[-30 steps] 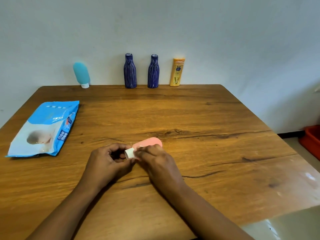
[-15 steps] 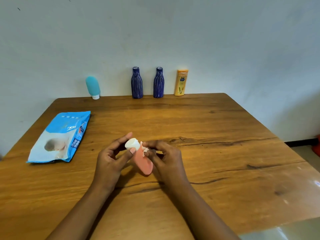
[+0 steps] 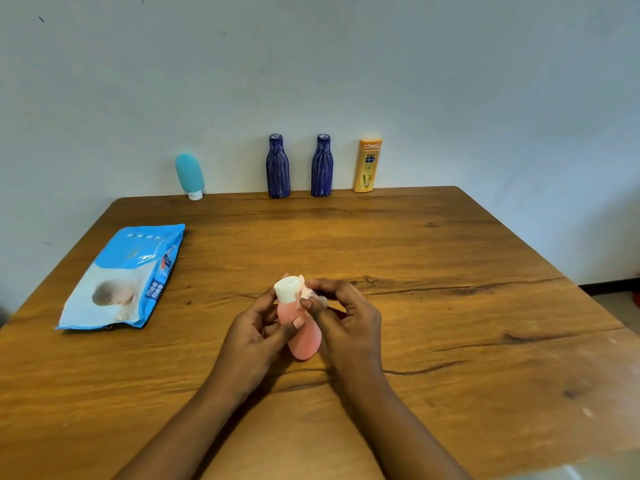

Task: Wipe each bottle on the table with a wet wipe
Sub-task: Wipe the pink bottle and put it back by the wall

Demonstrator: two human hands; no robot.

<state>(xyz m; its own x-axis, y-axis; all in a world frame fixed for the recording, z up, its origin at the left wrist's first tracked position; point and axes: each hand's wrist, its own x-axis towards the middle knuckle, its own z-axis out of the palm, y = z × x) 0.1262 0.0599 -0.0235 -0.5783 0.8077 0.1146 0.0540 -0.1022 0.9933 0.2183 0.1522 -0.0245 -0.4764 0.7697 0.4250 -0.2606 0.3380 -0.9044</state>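
A small pink squeeze bottle (image 3: pixel 303 341) with a white cap (image 3: pixel 286 289) is held above the middle of the wooden table (image 3: pixel 450 271), cap pointing away from me. My left hand (image 3: pixel 254 336) grips its left side, thumb across the body. My right hand (image 3: pixel 343 318) pinches a small white wet wipe (image 3: pixel 310 294) against the bottle just below the cap. Along the far edge stand a teal squeeze bottle (image 3: pixel 188 174), two dark blue bottles (image 3: pixel 278 167) (image 3: pixel 321 166) and a yellow lotion bottle (image 3: pixel 368 166).
A blue and white wet-wipe pack (image 3: pixel 126 277) lies flat on the left part of the table. A pale wall rises right behind the row of bottles. At the right the table ends and the floor shows.
The pink bottle lay on the table a second ago; both hands have lifted and turned it so its cap points away. The wipe now sits at the bottle's neck.
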